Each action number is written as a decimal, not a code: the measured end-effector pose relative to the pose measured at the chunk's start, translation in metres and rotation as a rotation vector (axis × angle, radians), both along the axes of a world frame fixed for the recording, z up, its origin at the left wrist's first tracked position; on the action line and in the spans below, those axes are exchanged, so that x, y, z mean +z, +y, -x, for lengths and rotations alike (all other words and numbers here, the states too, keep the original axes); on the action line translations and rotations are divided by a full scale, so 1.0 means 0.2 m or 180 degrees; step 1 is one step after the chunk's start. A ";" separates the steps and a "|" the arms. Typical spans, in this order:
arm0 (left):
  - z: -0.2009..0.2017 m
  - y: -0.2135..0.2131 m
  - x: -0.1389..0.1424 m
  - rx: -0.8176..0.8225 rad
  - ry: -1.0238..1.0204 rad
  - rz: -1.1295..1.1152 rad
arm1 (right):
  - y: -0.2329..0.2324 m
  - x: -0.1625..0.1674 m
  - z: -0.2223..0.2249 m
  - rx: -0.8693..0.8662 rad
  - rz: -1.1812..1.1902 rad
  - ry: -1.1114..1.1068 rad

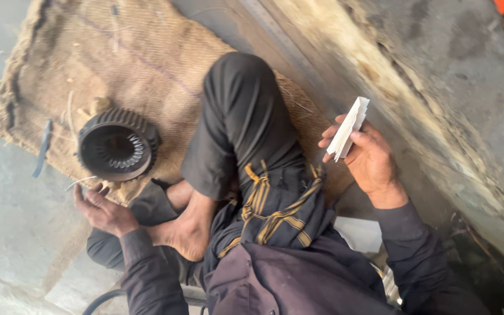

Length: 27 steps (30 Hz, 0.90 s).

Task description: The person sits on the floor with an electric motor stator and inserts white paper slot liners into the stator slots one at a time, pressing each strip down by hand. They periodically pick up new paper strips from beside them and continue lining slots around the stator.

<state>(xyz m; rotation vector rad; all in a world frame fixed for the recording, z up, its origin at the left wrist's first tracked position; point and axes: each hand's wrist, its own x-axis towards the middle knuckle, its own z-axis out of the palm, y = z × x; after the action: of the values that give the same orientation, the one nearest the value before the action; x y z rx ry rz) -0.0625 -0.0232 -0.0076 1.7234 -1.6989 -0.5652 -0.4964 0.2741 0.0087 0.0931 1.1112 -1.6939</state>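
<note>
1. Head view, general: the person sits cross-legged on a burlap mat (147,52) laid on a concrete floor (13,233), a bare foot (185,233) tucked in front. A rough concrete wall (438,116) runs along the person's right side.

2. Head view, step in hand: judged from the frame, the work is at a handling stage. The right hand (368,157) holds a stack of white folded papers (350,127) raised off the mat, while the left hand (103,210) rests low by the dark toothed ring (118,146), a round metal part with slots on its inner face, lying flat on the mat.

3. Head view, next move: any insertion of paper into the ring would call for separating one piece from the stack and bringing it across the raised knee (243,87) to the ring.

4. Right grip: closed on the paper stack, thumb on one face and fingers behind.

5. Left grip: loosely open, fingers half curled, palm up. It holds nothing; the fingertips appear just beside the ring's lower edge, though contact cannot be confirmed given the blur.

6. Other items: a thin dark strip (43,149) lies at the mat's left edge, well apart from both hands.
</note>
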 end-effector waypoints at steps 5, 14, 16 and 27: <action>-0.04 -0.05 0.02 0.0093 0.0271 0.0112 | -0.32 0.06 -0.17 0.0458 0.0718 -0.0344; -0.21 -0.12 0.01 0.0579 0.1071 0.0271 | -1.27 0.17 -0.82 0.2162 0.1136 0.1512; -0.24 -0.12 0.00 0.0646 0.1353 0.0354 | -1.46 0.15 -0.94 0.2060 0.0760 0.2674; -0.34 -0.14 -0.07 0.0729 0.2091 0.0423 | -1.81 -0.02 -1.08 0.1910 -0.0585 0.5221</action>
<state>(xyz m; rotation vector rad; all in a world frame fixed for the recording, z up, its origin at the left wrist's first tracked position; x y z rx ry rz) 0.0061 -0.0521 -0.0223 1.3994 -1.0381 -0.7833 -0.2806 -0.0880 0.0041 -1.5894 2.0956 -0.8576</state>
